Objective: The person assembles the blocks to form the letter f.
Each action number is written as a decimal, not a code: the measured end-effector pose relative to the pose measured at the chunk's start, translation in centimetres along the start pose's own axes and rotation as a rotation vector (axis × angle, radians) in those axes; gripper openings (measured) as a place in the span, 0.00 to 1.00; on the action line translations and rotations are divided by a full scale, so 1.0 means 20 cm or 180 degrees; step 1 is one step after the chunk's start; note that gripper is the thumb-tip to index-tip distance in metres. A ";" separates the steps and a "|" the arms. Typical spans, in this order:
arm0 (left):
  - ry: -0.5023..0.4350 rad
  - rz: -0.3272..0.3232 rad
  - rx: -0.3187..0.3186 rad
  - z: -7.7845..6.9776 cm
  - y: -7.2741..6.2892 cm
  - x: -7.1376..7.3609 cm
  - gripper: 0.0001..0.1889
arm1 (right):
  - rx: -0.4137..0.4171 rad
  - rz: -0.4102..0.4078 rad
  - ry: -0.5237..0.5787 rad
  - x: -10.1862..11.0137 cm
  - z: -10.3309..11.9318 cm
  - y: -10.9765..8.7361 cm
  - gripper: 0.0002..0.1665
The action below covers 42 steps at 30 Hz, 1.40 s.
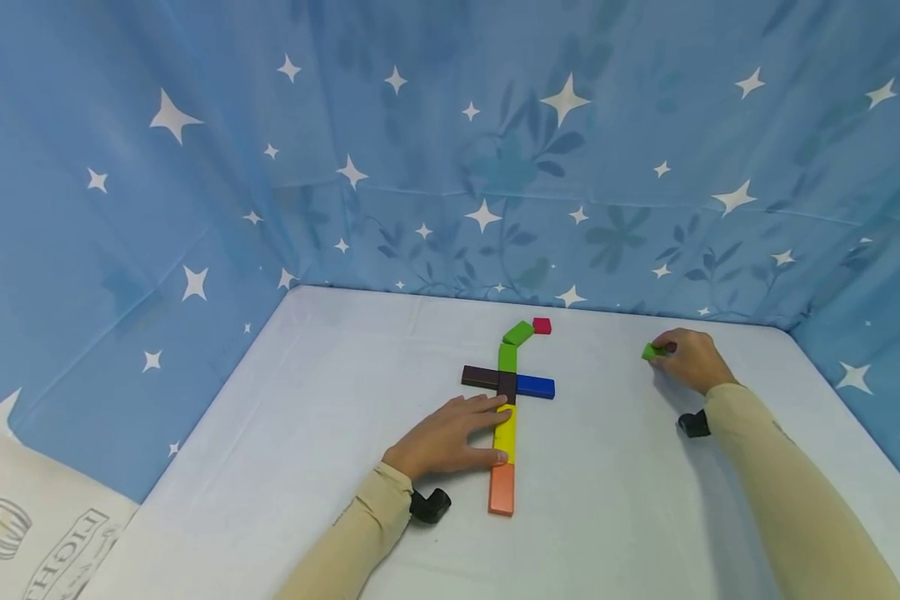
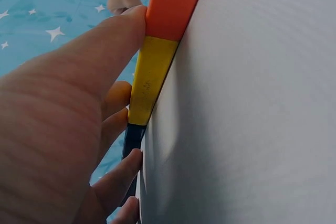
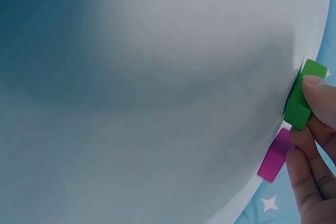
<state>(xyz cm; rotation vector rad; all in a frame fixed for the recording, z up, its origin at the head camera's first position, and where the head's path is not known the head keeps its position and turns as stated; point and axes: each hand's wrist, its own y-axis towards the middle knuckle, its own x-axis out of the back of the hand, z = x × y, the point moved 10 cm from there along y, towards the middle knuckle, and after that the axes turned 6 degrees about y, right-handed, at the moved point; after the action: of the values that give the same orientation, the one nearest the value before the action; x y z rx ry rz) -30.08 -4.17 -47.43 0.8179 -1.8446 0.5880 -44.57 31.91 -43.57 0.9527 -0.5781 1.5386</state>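
Flat on the table lies a cross-shaped row of blocks. My left hand (image 1: pixel 450 437) rests along it, its thumb and fingers extended at the yellow block (image 1: pixel 506 437) and the fingertips near the dark block (image 1: pixel 507 385) above. The orange block (image 1: pixel 502 492) ends the row below. Off to the right, my right hand (image 1: pixel 693 360) pinches a green block (image 3: pixel 299 106) between thumb and fingers. Beside those fingers, in the right wrist view, is a magenta block (image 3: pixel 275 157); whether the hand holds it too I cannot tell.
A dark block (image 1: pixel 480 377) and a blue block (image 1: pixel 536 386) form the crossbar. Above it come a green block (image 1: pixel 507 357), a slanted green block (image 1: pixel 520 333) and a red block (image 1: pixel 542 326). A starry blue curtain (image 1: pixel 435 167) hangs behind the white table (image 1: pixel 345 358).
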 end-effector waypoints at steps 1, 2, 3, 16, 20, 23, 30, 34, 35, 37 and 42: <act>-0.0003 -0.0004 -0.0010 0.00 0.00 0.00 0.37 | 0.0012 -0.0016 0.0016 0.00 0.00 0.00 0.16; -0.0007 0.0000 -0.0010 -0.01 0.00 0.00 0.37 | 0.0033 -0.0036 0.0032 0.00 0.01 0.01 0.16; -0.0007 -0.0001 -0.0008 -0.01 0.00 0.00 0.37 | 0.0051 -0.0057 0.0047 -0.01 0.02 0.01 0.16; 0.0033 0.0038 0.0027 -0.01 0.00 0.01 0.37 | -0.0021 -0.0017 0.0205 -0.09 0.15 0.11 0.18; 0.0070 0.0023 0.0027 -0.01 0.00 0.00 0.37 | -0.0067 0.0043 0.0301 -0.13 0.20 0.15 0.19; 0.0072 0.0017 0.0033 0.00 0.00 0.00 0.37 | -0.0073 0.0076 0.0378 -0.16 0.24 0.18 0.19; 0.0069 0.0010 0.0020 -0.01 0.01 0.00 0.38 | -0.0044 0.0124 0.0434 -0.24 0.30 0.24 0.18; 0.0081 0.0004 0.0017 -0.01 0.01 0.00 0.38 | -0.0033 0.0168 0.0449 -0.29 0.34 0.27 0.18; 0.0093 0.0001 0.0013 0.00 0.01 -0.01 0.38 | -0.0018 0.0177 0.0451 -0.30 0.35 0.28 0.18; 0.0109 0.0002 0.0011 0.00 0.01 -0.01 0.38 | 0.0011 0.0192 0.0464 -0.32 0.38 0.29 0.17; 0.0105 0.0007 0.0026 0.00 0.00 0.00 0.38 | 0.0035 0.0260 0.0482 -0.37 0.42 0.33 0.15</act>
<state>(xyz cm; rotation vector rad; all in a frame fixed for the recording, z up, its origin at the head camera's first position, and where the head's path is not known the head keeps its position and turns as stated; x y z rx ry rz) -30.11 -4.12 -47.42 0.8071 -1.8143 0.6075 -48.85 19.65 -44.05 0.8209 -0.5062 1.6722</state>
